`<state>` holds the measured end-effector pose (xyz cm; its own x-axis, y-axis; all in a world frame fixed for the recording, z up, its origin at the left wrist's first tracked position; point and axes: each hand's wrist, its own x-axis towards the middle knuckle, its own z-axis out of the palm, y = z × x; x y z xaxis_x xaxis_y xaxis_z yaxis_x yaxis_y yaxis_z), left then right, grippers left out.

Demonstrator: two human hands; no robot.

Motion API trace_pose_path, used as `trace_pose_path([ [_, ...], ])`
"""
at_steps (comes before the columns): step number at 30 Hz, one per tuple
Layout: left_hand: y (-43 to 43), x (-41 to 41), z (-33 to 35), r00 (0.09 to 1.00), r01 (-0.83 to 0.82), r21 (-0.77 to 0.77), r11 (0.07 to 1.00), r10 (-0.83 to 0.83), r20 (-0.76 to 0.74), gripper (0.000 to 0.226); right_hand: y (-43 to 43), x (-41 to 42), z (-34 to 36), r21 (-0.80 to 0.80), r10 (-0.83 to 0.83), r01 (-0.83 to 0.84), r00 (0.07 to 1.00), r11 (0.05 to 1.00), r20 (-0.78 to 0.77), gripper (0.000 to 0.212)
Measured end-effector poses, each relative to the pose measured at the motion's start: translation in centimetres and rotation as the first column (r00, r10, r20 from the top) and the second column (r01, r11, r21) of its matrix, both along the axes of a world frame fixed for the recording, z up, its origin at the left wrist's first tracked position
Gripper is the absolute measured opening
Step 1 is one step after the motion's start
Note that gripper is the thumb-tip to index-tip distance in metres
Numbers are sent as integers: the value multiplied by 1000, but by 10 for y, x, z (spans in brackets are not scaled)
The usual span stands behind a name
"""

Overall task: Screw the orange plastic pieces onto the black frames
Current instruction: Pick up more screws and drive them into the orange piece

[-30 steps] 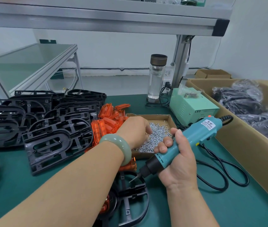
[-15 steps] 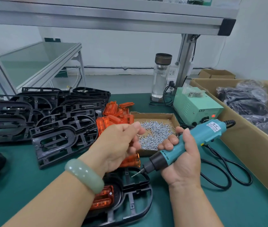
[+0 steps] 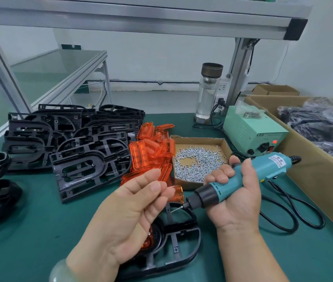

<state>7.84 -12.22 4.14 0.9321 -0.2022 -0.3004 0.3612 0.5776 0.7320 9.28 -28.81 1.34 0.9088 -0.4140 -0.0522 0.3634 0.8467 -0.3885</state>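
Well to the left of the cardboard screw box (image 3: 198, 138) lies the stack of black frames (image 3: 76, 143), matt ribbed mouldings with D-shaped openings. Hard against the box's left wall is the heap of orange pieces (image 3: 151, 151), glossy, translucent and oblong with rounded corners. The left hand (image 3: 133, 206), which a second ago was down among the small bright screws (image 3: 198, 159) heaped loose in the box, has drawn out and now sits in front of the box's near left corner. It is palm up, with the thumb closed against the fingertips in a narrow pinch. It has probably fetched a screw, though nothing so small can be made out between the fingers. Under that hand, in front of the box, lies the black frame in work (image 3: 173, 247), with a seated orange piece (image 3: 147, 241) at its left end. The picking step therefore looks finished, and setting a screw to the bit (image 3: 176, 209) looks next. In front of the box's right corner the right hand (image 3: 236, 202) is wrapped round the teal electric screwdriver (image 3: 243, 180). The tool is smooth plastic with a black collar, and its thin steel bit points down-left toward the frame, close to the left fingertips.
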Motion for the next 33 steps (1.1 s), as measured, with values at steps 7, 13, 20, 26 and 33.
trace_pose_path([
  [7, 15, -4, -9, 999, -41, 36, 999, 41, -6, 20, 12, -3, 1, -9, -15, 15, 1000, 1000, 4, 17],
  [13, 23, -9, -15, 999, -39, 16, 999, 39, -12, 16, 21, -6, 4, -1, -29, 29, 1000, 1000, 4, 18],
  [20, 20, -10, -18, 1000, -23, 4, 1000, 24, -11, 10, 25, -4, 17, 61, -90, 92, 995, 994, -37, 16],
  [26, 18, -11, -18, 994, 86, 15, 996, -85, -62, 9, 33, -3, 21, 106, -133, 143, 986, 984, -97, 16],
  [33, 20, -8, -16, 986, 91, -76, 993, -101, -129, 15, 41, -12, 24, -9, -79, 79, 986, 997, -149, 15],
])
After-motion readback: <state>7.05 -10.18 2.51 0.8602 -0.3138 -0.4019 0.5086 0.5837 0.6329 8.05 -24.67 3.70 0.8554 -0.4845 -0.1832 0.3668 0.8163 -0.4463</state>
